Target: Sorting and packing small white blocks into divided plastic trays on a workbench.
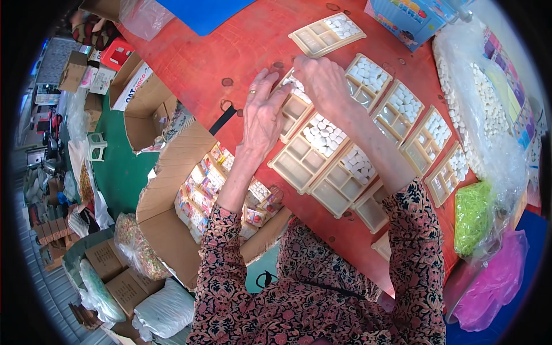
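Observation:
A cream compartment tray (293, 122) with white pieces in its far compartment lies on the red table between my hands. My left hand (264, 115), a ring on one finger, rests along its left side with fingers apart, the fingertips reaching the white pieces. Over the far end of that tray, my right hand (323, 83) is bent down with fingers closed; what they hold, if anything, is hidden. Close by lie more such trays, among them a wide tray (296, 167) and another tray (336, 190), each with small white rounded pieces in one compartment.
Further trays stand to the right, and one tray (310, 43) lies at the far side. A large clear bag of white pieces (489, 109), green shreds (471, 215) and a pink bag (494, 282) are at the right. Left, an open carton (167, 213) holds packed items.

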Available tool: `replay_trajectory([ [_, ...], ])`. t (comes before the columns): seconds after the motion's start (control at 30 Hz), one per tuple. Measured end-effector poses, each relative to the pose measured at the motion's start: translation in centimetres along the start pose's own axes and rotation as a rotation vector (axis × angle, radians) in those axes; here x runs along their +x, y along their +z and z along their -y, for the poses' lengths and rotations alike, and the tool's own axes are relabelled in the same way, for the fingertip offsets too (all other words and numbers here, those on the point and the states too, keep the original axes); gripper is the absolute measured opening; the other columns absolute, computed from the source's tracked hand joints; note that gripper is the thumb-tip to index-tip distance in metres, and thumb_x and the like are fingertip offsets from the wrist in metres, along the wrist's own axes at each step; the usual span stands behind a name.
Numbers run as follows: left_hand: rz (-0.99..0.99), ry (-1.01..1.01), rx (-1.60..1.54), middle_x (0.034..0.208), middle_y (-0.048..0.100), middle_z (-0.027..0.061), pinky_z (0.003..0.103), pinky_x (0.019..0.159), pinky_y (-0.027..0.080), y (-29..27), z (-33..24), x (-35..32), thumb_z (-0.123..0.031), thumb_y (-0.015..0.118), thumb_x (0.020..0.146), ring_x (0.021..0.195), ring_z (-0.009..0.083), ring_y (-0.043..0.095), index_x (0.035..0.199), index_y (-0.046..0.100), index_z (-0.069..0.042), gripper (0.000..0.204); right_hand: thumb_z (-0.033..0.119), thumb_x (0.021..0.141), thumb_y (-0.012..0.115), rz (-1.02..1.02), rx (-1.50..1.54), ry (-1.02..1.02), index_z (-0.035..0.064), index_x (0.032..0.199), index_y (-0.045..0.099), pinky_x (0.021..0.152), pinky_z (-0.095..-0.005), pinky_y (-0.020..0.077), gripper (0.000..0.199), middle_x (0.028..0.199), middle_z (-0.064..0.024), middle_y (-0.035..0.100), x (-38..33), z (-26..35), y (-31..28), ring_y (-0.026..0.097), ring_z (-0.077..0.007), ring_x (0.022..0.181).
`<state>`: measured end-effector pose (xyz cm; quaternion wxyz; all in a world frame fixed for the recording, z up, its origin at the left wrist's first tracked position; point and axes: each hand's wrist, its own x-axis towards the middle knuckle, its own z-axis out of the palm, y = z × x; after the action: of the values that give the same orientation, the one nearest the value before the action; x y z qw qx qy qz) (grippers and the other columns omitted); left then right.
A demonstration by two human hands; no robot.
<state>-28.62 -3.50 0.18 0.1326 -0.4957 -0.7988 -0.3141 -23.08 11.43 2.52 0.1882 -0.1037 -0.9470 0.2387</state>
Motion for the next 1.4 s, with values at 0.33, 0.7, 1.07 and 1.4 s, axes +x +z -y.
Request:
replay_trajectory([
  [0.33, -0.023, 0.011, -0.006, 0.117, 0.058, 0.0224, 0.047, 0.095, 0.048, 0.1, -0.1, 0.1, 0.017, 0.051, 0.064, 0.118, 0.0417, 0.051, 0.102, 0.068, 0.001, 0.044, 0.006, 0.075, 0.066, 0.042, -0.181, -0.164, 0.0017, 0.081, 0.064, 0.062, -0.0409, 0.0547, 0.007, 0.075, -0.0189, 0.065, 0.3, -0.6, 0.2, 0.067, -0.0346, 0.075],
  [0.7, -0.053, 0.032, -0.012, 0.113, 0.061, 0.0196, 0.046, 0.095, 0.048, 0.0, -0.2, 0.2, 0.017, 0.053, 0.063, 0.117, 0.0404, 0.053, 0.101, 0.067, 0.004, 0.042, 0.006, 0.082, 0.056, 0.021, -0.063, -0.124, 0.0011, 0.082, 0.060, 0.060, -0.0478, 0.0505, 0.007, 0.073, -0.0210, 0.062, 0.0, 0.4, 0.3, 0.063, -0.0401, 0.072],
  [1.07, -0.028, 0.055, 0.027, 0.109, 0.065, 0.0159, 0.041, 0.095, 0.049, -0.1, -0.5, 0.0, 0.016, 0.052, 0.067, 0.115, 0.0361, 0.057, 0.100, 0.068, 0.002, 0.039, 0.003, 0.079, 0.059, 0.010, 0.001, -0.038, 0.0007, 0.081, 0.065, 0.064, -0.0437, 0.0547, 0.007, 0.075, -0.0222, 0.065, -0.3, -0.7, -0.2, 0.066, -0.0374, 0.076],
  [1.4, -0.073, 0.065, 0.008, 0.108, 0.064, 0.0183, 0.045, 0.097, 0.046, 0.0, -0.4, 0.1, 0.015, 0.054, 0.061, 0.115, 0.0388, 0.055, 0.101, 0.066, 0.004, 0.043, 0.006, 0.083, 0.059, -0.124, 0.173, -0.055, 0.0002, 0.081, 0.062, 0.062, -0.0445, 0.0475, 0.007, 0.071, -0.0197, 0.062, -0.9, -2.0, -0.7, 0.060, -0.0397, 0.070],
])
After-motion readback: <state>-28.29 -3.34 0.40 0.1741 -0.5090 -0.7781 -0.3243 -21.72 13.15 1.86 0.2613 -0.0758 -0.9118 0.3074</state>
